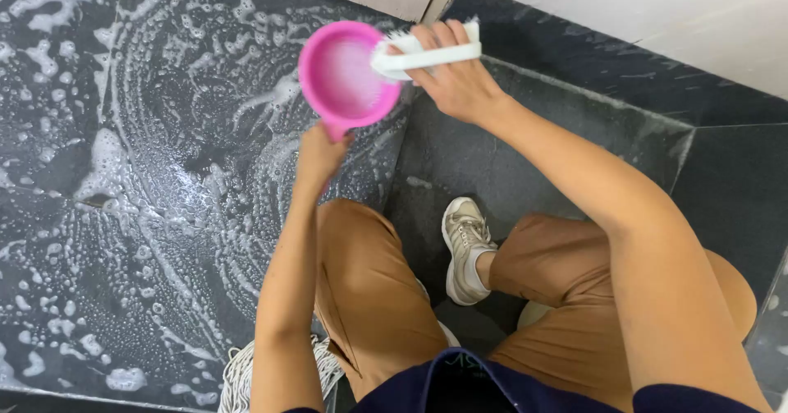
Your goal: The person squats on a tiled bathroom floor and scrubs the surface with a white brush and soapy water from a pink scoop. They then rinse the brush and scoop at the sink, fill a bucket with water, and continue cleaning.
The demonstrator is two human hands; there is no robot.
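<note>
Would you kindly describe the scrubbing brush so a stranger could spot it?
Start at the soapy dark floor and find the pink scoop. The right hand holds the brush at its rim; it is the only white, bristled thing there.

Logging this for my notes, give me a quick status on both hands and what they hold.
Left hand shut on pink scoop handle. Right hand shut on white brush, bristles at scoop rim. Soapy dark floor below; nothing blocking.
</note>
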